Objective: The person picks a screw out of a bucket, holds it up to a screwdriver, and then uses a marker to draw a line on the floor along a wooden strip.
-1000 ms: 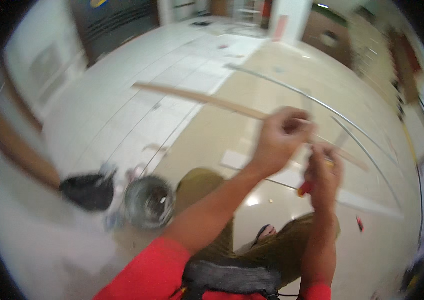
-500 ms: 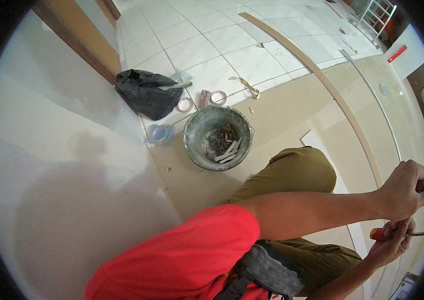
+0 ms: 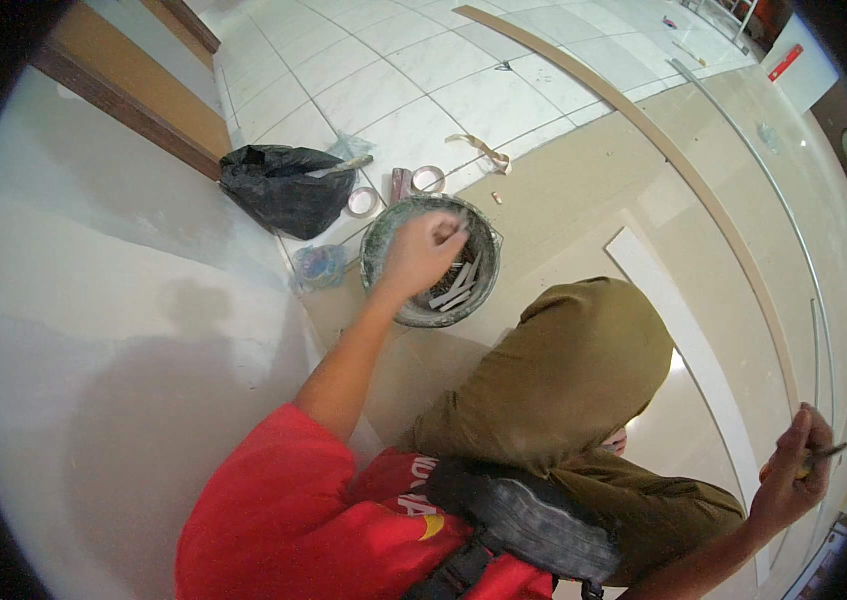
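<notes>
White strips (image 3: 456,298) lie slantwise in the bucket (image 3: 488,252), just bodyward of the nearer left hand (image 3: 422,255): fingers curled, blurred, can't tell what's held! Well apart, the right hand (image 3: 799,462) grips a tool (image 3: 827,452).

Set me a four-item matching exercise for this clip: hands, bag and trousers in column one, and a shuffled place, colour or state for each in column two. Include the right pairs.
Column one
1. Left hand
2. Right hand
3. Plastic bag
4. Trousers

Column two
A. Olive-brown
B. Gripping a dark-tipped tool
C. Black and crumpled
D. At the mouth of the bucket, slightly blurred

Right pairs
1-D
2-B
3-C
4-A
</notes>
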A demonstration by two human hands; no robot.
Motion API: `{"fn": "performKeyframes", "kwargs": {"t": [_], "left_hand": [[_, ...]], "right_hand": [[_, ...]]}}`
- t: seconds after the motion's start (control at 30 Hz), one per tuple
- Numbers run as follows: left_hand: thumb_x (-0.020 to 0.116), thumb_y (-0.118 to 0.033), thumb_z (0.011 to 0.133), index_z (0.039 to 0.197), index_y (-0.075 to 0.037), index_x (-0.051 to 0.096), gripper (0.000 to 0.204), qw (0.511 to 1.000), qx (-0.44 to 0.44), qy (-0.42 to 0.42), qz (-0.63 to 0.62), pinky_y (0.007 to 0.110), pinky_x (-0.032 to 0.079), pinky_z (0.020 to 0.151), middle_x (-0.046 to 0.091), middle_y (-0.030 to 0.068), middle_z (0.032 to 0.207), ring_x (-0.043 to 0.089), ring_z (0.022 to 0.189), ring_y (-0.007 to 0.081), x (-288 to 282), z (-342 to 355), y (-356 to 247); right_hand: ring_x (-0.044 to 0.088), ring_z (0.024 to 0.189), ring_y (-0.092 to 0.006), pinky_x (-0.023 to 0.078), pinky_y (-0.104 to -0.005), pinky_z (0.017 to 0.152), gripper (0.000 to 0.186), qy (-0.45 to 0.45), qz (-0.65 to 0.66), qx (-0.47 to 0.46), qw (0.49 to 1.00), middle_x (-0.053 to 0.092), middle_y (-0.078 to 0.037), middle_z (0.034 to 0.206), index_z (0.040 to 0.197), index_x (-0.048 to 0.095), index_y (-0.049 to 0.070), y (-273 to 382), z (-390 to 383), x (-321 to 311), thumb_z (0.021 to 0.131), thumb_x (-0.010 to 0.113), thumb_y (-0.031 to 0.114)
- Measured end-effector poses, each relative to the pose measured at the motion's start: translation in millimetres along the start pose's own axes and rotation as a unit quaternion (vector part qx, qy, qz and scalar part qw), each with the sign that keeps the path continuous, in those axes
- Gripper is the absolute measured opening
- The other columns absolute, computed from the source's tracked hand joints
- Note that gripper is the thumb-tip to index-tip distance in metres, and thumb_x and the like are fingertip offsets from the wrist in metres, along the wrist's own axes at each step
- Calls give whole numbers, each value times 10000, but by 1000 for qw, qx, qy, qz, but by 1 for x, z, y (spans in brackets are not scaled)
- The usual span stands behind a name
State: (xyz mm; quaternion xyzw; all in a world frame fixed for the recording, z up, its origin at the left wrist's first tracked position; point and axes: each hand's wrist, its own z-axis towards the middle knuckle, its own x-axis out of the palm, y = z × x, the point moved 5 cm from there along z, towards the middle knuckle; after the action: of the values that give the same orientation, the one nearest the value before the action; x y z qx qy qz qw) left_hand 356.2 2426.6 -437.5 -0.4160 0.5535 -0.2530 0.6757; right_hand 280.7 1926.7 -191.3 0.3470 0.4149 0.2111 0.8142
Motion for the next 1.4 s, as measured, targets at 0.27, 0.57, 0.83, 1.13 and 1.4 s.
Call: {"fn": "performKeyframes", "kwargs": {"t": [0.27, 0.57, 0.83, 1.13, 1.4], "left_hand": [[753, -199, 852, 994, 19, 710, 264, 992, -105, 42, 60, 350, 567, 795, 753, 167, 932, 740, 872, 251, 20, -17, 112], [663, -146, 924, 997, 21, 619, 187, 976, -86, 174, -99, 347, 527, 794, 756, 156, 928, 708, 863, 205, 64, -7, 87], [614, -131, 960, 1061, -29, 549, 157, 979, -44, 198, 12, 447, 524, 826, 718, 231, 954, 705, 950, 378, 79, -15, 99], [584, -118, 962, 1125, -64, 533, 179, 963, -91, 50, 248, 574, 502, 810, 707, 246, 931, 672, 928, 481, 26, -3, 121], [583, -77, 948, 1036, -44, 599, 96, 993, -65, 79, -60, 538, 510, 787, 715, 216, 933, 674, 889, 451, 43, -6, 82]], "right_hand": [[679, 675, -215, 526, -352, 660, 122, 314, -189, -65, 928, 697, -194, 763, 979, 711, -35, 10, -34, 69, 863, 707, 4], [699, 723, -387, 528, -406, 658, 113, 461, -242, -38, 853, 694, -231, 799, 954, 708, -30, 0, -52, 98, 853, 717, 21], [694, 704, -388, 526, -407, 649, 135, 472, -240, -50, 847, 689, -237, 789, 962, 696, -31, 0, -53, 105, 829, 691, -10], [697, 705, -391, 528, -398, 650, 143, 469, -239, -30, 850, 688, -239, 787, 957, 693, -35, -3, -56, 107, 815, 678, -26], [708, 740, -397, 535, -405, 664, 144, 477, -242, -19, 845, 691, -240, 799, 959, 692, -35, -2, -55, 111, 817, 678, -20]]}}
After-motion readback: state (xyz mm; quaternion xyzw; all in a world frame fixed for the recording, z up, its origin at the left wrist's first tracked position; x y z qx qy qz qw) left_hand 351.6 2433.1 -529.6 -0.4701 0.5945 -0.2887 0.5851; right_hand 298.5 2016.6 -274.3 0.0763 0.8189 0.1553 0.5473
